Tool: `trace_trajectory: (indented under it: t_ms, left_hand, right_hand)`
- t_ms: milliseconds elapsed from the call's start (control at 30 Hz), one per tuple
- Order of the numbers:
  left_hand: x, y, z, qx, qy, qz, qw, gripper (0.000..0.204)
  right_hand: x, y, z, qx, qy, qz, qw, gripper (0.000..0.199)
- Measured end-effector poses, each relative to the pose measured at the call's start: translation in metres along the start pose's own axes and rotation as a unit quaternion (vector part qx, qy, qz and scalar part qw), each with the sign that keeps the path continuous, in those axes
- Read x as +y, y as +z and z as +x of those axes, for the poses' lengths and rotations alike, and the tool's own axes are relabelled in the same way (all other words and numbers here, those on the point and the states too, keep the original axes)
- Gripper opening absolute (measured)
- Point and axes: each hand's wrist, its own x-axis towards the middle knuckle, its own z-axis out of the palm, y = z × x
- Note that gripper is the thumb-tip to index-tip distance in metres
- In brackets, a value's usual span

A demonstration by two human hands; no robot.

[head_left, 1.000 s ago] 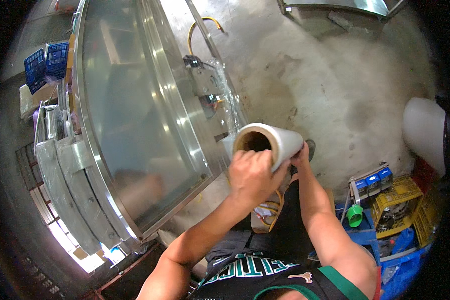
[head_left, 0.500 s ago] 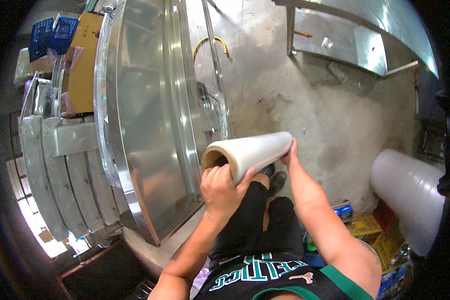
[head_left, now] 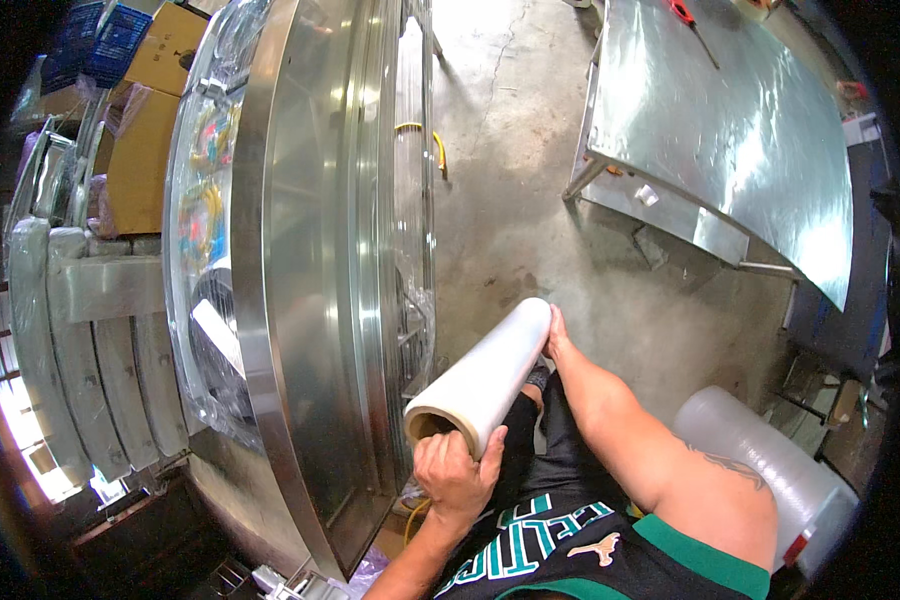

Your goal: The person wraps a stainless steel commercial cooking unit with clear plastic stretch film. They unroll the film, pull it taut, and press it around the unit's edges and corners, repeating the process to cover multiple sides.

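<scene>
A roll of clear stretch film [head_left: 492,368] on a thick cardboard core is held between both my hands, slanting from near left to far right. My left hand [head_left: 457,470] is closed on its near end, the fingers hooked into the hollow core and the thumb along the outside. At the far end, my right hand [head_left: 556,334] grips the roll's edge; most of its fingers are hidden behind the film. Just left of the roll stands a long stainless steel unit [head_left: 315,270] with a raised rim, partly covered in plastic film.
A metal worktable [head_left: 710,110] stands at the far right, with a red-handled tool [head_left: 682,12] on it. A big roll of translucent wrap [head_left: 760,470] is at my right. On the left are film-wrapped grey panels [head_left: 95,350], a cardboard box [head_left: 145,165] and a blue crate [head_left: 95,45].
My view has shifted, and more of the worktable and the steel unit's far side shows. The film roll sits lower in view and slants more steeply, still in both hands.
</scene>
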Motion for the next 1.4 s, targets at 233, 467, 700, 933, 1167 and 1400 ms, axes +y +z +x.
trace_trajectory:
  t_ms: [233, 467, 700, 933, 1167, 1400]
  left_hand:
    - [0.013, -0.014, 0.131, 0.014, -0.065, 0.02, 0.998, 0.05]
    - [0.036, -0.024, 0.271, 0.007, -0.129, -0.016, 0.992, 0.042]
    - [0.043, -0.039, 0.376, 0.018, -0.061, -0.025, 0.998, 0.045]
    - [0.043, -0.085, 0.472, 0.018, 0.033, -0.09, 0.995, 0.031]
    - [0.064, -0.11, 0.538, 0.02, 0.113, -0.092, 0.989, 0.03]
    - [0.082, -0.104, 0.639, 0.051, 0.1, -0.044, 0.993, 0.037]
  right_hand:
    - [-0.09, 0.13, 0.033, 0.016, 0.018, -0.04, 0.999, 0.069]
    - [-0.155, 0.256, 0.026, 0.001, -0.009, 0.031, 0.999, 0.069]
    - [-0.23, 0.34, 0.039, -0.053, -0.025, 0.026, 0.998, 0.072]
    - [-0.332, 0.424, 0.04, -0.081, -0.091, -0.023, 0.992, 0.073]
    - [-0.409, 0.495, 0.039, -0.074, -0.067, -0.118, 0.988, 0.086]
    - [-0.496, 0.538, 0.059, -0.072, 0.0, -0.142, 0.987, 0.102]
